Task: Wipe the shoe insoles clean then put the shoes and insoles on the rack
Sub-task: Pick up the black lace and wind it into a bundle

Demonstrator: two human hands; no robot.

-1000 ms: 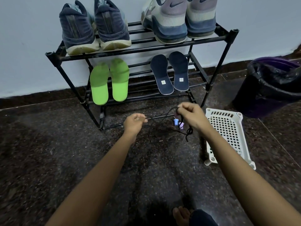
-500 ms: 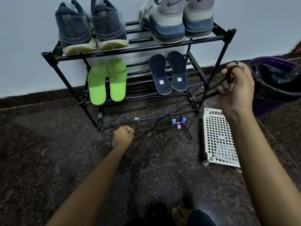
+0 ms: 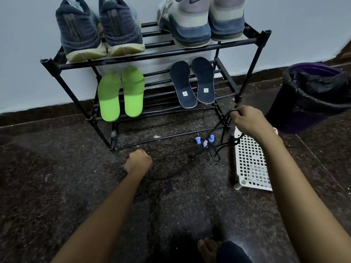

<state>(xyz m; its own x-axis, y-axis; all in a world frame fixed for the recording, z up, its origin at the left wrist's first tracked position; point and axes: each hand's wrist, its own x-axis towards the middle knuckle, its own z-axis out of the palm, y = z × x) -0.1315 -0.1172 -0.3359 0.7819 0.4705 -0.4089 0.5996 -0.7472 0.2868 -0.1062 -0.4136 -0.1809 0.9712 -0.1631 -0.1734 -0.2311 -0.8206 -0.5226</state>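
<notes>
- Head view: right hand is reaching forward, fingers curling round and pinching a black cord just by the rack's near right leg.
- Cord is hanging down from that hand in loops, trailing onto the floor between the two hands.
- Left hand is sitting low, balled into a fist, well apart from the right; cannot tell whether it is gripping the cord's end.
- Rack is standing beyond both hands, against the wall.
- Dark blue shoes are sitting on the top shelf above the left hand; grey shoes are beside them, up from the right hand.
- Green insoles and navy insoles are lying on the lower shelf, one pair under each pair of shoes.
- Small blue and pink plastic bits are lying between the hands, nearer the right.
- White grid tray is lying under the right wrist.
- Bin with a black bag is standing to the right of the right hand.
</notes>
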